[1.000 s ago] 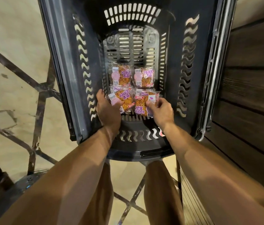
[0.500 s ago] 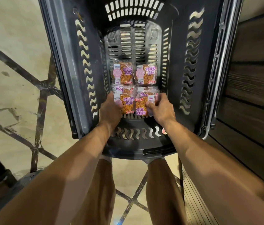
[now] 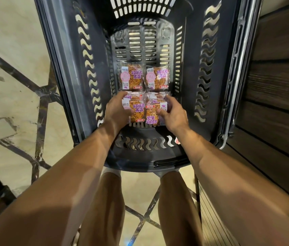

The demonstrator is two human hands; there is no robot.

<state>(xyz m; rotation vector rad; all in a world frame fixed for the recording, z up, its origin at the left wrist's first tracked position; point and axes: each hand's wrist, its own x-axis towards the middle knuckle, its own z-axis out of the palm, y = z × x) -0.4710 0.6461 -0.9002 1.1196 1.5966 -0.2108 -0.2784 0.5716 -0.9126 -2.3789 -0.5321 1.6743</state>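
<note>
Near pair squared up vs a second ago: both packets were skewed then, now they sit edge to edge and parallel to the far row. Hands have barely shifted.

Status:
- Far row done. far-left snack packet (image 3: 130, 78) and far-right snack packet (image 3: 157, 79) lie flat on the floor of the shopping basket (image 3: 65, 50), side by side, touching or nearly so.
- Near row in progress. left hand (image 3: 117, 110) grips the near-left snack packet (image 3: 137, 110): thumb on its face, fingers (image 3: 123, 95) curled over the outer and far edge. right hand (image 3: 173, 116) grips the near-right snack packet (image 3: 153, 112) the same way, mirrored.
- Both held packets are low in the basket, just this side of the far row. Can't tell if they're fully seated or a touch above the bottom.
- Wrapper edges (image 3: 133, 95) peek out beyond the near pair, which looks like another layer underneath. Count unclear.

My read: 2x2 layout essentially there. Left to do: let go and pull both hands out. Far end of the basket is unfilled, so more rows would fit if more packets are coming.

Basket stands on a marble floor (image 3: 15, 86), wood panelling (image 3: 278, 86) on the right.
</note>
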